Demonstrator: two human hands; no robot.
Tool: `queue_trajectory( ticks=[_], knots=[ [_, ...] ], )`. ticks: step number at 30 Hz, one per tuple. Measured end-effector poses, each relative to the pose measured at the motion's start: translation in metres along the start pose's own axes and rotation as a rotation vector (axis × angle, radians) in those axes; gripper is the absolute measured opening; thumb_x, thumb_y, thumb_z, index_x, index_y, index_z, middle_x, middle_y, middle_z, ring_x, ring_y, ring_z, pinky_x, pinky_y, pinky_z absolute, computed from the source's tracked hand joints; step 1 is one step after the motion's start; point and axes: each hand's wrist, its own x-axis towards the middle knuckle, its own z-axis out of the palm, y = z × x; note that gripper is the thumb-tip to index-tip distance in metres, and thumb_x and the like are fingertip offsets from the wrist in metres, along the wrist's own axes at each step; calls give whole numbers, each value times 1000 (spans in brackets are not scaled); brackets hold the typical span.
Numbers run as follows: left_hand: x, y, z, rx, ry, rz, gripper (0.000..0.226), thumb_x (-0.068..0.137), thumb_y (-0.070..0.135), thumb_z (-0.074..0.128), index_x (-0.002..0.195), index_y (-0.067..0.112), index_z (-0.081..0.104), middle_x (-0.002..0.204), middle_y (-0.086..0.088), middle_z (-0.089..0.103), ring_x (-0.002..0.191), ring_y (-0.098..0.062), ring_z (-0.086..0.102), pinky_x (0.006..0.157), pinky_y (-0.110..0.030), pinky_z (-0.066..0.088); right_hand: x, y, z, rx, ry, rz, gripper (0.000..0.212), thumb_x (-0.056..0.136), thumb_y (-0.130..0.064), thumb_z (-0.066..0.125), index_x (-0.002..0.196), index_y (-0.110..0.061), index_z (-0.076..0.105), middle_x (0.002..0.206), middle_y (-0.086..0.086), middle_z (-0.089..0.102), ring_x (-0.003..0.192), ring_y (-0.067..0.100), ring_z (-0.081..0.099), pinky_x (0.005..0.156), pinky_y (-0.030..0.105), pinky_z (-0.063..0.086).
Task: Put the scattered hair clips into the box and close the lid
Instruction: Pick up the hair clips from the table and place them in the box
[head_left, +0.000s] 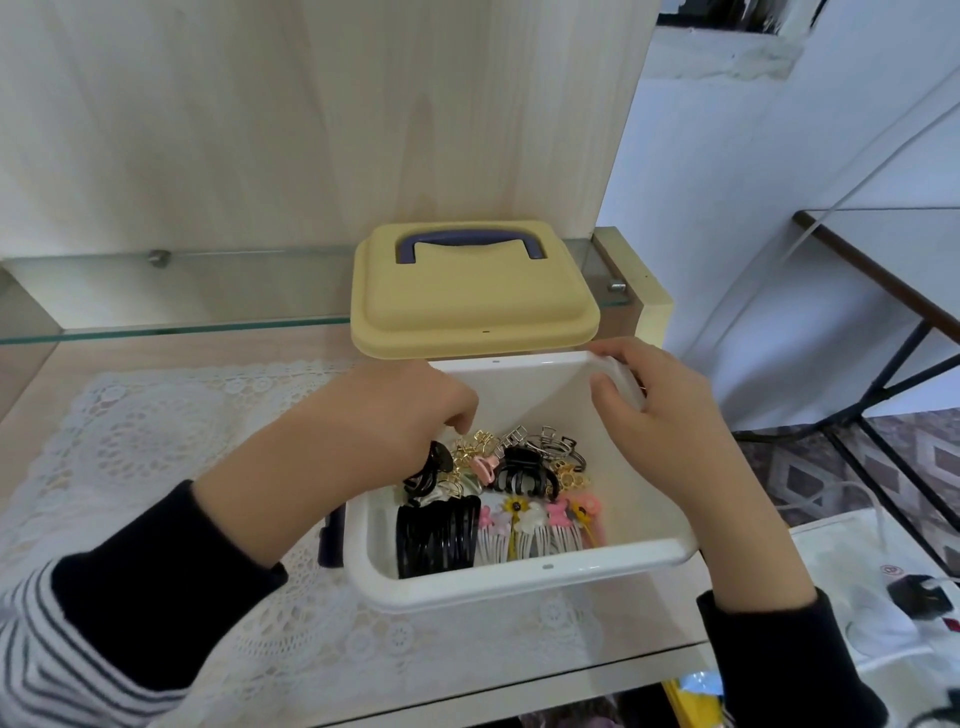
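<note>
while lid sits off | white box holds clips | right hand grips rim | left hand unclear

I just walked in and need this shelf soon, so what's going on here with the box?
A person is tidying hair clips into a white box. The right hand grips the box's far right rim, while the left hand reaches inside with fingers curled at the clips; whether it holds one is unclear. The yellow lid is off, lying behind the box.

box: glossy white plastic | lid: matt yellow plastic | doily: white lace | shelf: clear glass | table: pale wood grain
</note>
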Motion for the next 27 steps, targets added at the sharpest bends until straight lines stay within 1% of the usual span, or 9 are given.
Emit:
queue_trajectory(
  ticks=[2,4,8,10,14,17,20,23,27],
  knots=[
    [-4,-3,0,-85,53,29,46,88,1,42,117,35,56,120,16,57,109,-10,54,88,-27,46,0,-2,0,15,-2,10,28,93,-18,50,119,-22,59,106,-10,59,94,3,48,71,-4,32],
    [-9,-5,3,-199,156,76,43,88,2,41,113,32,60,109,18,57,107,-8,55,85,-27,46,-1,-3,-1,52,-4,34,26,93,-18,50,116,-24,60,101,-15,59,94,5,51,71,2,35],
    [-19,-13,18,-475,530,154,39,80,3,41,99,27,65,94,20,59,89,-4,58,74,-21,46,-2,-3,-5,227,-1,147,20,93,-19,51,102,-36,60,92,-29,60,87,-10,58,65,5,42],
    [-24,-11,25,-580,701,116,35,79,0,43,95,23,65,95,13,61,84,-7,57,74,-19,44,-2,-3,-9,362,-6,247,19,93,-21,53,96,-36,65,90,-24,66,82,-7,61,67,13,46],
    [-31,-6,37,-824,893,-95,27,81,3,47,94,22,60,99,6,60,99,-7,56,90,-20,43,-6,-2,-17,531,-2,435,23,92,-23,53,103,-34,69,97,-9,71,86,11,64,78,31,51],
    [-38,-2,46,-1079,911,-251,18,84,13,49,96,24,56,102,6,59,102,-11,57,87,-29,46,-12,-2,-18,541,-29,439,29,93,-21,48,111,-35,68,103,-13,68,89,6,62,70,26,49],
    [-43,4,51,-1317,850,-378,14,87,21,51,101,23,54,100,5,58,86,-12,56,73,-27,43,-18,0,-17,543,-53,423,34,92,-22,48,117,-37,65,111,-16,65,96,3,61,71,24,46],
    [-46,4,52,-1474,705,-514,12,93,28,49,104,29,54,102,5,60,83,-13,59,73,-33,48,-20,4,-14,596,-62,426,35,94,-19,48,120,-36,64,118,-11,66,104,9,63,84,30,50],
    [-49,8,55,-1529,494,-573,14,99,38,41,100,38,55,95,6,62,84,-15,61,75,-36,48,-23,3,-12,597,-53,407,37,94,-15,48,126,-29,61,121,-6,65,105,12,62,79,28,47]
  ],
)
